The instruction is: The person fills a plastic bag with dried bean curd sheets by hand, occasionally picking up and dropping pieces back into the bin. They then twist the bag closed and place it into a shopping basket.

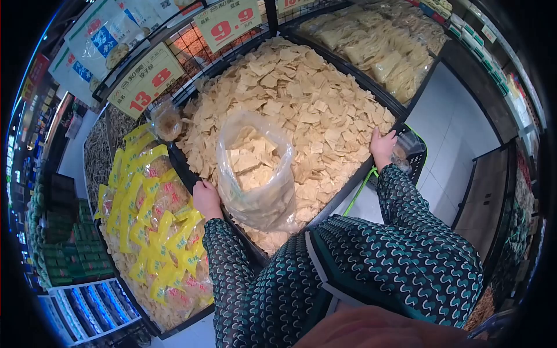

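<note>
A wide black bin (342,196) full of pale, dry flat flakes (325,110), which look like dried tofu skin, stands in front of me. An open clear plastic bag (261,206), partly filled with the same flakes, sits upright on the heap at the near left. My left hand (207,199) is closed over the bin's left rim, just beside the bag. At the right rim, my right hand (383,148) grips the edge, its thumb on the flake side and its fingers toward the outside. Neither hand appears to hold the bag.
Yellow-labelled packets (156,214) fill the bin on the left. Bagged pale dried goods (377,49) lie in the bin behind. Price signs (226,23) hang on a wire rack at the back. A black shopping basket (415,153) with a green edge is beyond my right hand.
</note>
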Available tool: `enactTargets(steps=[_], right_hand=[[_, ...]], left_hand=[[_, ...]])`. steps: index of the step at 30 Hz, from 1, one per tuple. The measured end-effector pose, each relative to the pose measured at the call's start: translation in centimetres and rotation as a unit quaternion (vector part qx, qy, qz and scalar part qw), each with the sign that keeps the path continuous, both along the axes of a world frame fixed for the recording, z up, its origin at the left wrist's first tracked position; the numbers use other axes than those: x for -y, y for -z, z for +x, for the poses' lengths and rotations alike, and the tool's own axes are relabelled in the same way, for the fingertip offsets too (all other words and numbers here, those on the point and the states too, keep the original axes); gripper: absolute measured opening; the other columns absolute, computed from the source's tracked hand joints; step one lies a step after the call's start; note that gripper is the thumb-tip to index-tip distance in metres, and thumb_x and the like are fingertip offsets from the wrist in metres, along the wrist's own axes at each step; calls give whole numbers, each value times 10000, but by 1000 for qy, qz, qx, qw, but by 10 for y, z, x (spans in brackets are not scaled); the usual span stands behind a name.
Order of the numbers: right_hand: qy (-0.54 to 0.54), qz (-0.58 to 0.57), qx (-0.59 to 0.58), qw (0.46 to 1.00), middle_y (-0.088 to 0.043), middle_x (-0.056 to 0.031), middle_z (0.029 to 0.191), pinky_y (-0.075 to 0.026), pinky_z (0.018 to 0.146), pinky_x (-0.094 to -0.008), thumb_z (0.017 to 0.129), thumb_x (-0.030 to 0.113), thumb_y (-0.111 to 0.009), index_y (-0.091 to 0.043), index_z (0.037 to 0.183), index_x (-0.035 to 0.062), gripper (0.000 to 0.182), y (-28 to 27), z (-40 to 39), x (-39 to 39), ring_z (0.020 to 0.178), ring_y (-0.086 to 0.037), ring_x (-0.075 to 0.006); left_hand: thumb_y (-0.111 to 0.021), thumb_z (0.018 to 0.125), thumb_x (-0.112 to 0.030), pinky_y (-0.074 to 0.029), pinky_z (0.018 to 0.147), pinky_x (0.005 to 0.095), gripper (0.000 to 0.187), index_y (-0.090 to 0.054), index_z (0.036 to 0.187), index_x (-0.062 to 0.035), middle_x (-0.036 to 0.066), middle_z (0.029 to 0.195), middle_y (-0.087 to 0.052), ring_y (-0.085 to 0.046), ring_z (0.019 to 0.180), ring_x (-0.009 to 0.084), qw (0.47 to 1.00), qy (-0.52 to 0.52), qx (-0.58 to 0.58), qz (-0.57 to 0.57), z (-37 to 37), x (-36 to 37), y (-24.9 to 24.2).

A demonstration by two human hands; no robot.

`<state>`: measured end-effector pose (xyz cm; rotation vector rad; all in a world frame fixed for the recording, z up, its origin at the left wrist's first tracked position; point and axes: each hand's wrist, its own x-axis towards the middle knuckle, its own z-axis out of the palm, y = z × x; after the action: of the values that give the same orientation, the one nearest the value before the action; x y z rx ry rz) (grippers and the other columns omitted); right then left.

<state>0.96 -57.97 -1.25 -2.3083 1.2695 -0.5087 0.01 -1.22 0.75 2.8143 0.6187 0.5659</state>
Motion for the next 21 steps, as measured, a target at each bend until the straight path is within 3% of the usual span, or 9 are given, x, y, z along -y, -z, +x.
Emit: enactTargets(steps=[21], right_hand=[[3,14,10,1000,-230,-338,1488,-378,1060,-470,876,604,-526,-208,1473,-32,929,5,5,5,1314,-395,-460]], left_hand=[[-495,926,-315,-481,669,504,315,-584,822,-31,199,844,-623,-606,802,410,1000,25,-1,-13,0,-4,4]])
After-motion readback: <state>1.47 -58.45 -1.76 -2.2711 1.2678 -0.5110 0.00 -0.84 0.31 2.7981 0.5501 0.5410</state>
